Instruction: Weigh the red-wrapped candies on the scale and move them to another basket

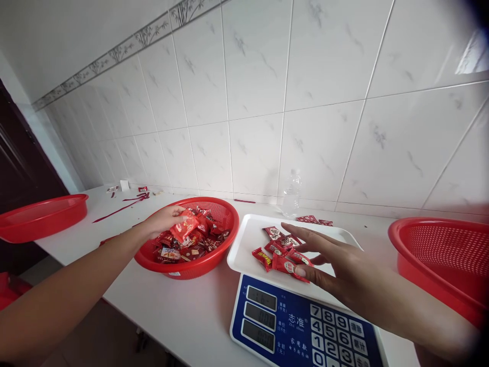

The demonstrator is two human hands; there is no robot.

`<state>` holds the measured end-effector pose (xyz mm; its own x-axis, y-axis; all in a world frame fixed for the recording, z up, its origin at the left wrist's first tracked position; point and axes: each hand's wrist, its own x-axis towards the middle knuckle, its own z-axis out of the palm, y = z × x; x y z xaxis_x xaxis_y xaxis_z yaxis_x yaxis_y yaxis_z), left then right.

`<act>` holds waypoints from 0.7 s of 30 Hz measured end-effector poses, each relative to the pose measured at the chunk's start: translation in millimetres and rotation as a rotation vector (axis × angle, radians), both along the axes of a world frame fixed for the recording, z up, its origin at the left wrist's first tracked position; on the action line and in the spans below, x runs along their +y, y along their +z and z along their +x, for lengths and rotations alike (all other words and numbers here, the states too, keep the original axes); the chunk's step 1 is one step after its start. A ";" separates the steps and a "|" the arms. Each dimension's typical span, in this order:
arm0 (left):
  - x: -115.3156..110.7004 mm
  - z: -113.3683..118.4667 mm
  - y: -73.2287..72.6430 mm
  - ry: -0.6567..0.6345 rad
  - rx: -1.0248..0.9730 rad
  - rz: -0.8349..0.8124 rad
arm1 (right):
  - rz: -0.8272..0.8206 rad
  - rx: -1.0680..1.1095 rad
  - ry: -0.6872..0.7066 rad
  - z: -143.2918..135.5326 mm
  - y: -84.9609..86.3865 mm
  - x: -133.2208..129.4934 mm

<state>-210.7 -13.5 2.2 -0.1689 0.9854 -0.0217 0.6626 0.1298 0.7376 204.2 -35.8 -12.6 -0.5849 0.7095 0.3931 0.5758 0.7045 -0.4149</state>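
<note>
My left hand (165, 222) is closed on a light-red wrapped candy packet (185, 227), above the red basket (179, 272) full of wrapped candies (193, 250). Over the white tray (241, 245) of a digital scale (292, 323), my right hand (340, 262) hovers with its fingers apart. Several red candy packets (282, 264) lie in a loose pile on that tray, just left of my right fingers. My thumb is close to the nearest packet; whether it touches is hard to tell. The scale's blue panel has three small displays and a keypad, partly covered by my right forearm.
Red baskets stand at the far left (57, 219) and the right (408, 244). A clear plastic bottle (292, 196) stands by the tiled wall behind the tray. Red ribbon (122, 208) and small scraps lie at the back left. Flat red packets (307, 219) rest behind the scale.
</note>
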 end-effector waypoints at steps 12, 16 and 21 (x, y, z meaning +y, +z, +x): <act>-9.5 -8.3 -23.1 -0.178 0.534 -0.414 | 0.033 -0.052 -0.007 -1.0 -1.9 1.6; -8.2 -4.1 -29.9 -0.247 0.590 -0.464 | 0.053 -0.069 -0.002 -1.4 -1.2 1.4; -6.4 -5.7 -30.5 -0.261 0.569 -0.437 | 0.060 -0.088 -0.005 -1.6 -1.1 1.1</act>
<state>-216.5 -19.9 -28.3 -0.0335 0.9166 -0.3984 0.9745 0.1185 0.1908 202.6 -34.8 -13.7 -0.6154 0.6893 0.3823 0.6116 0.7235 -0.3202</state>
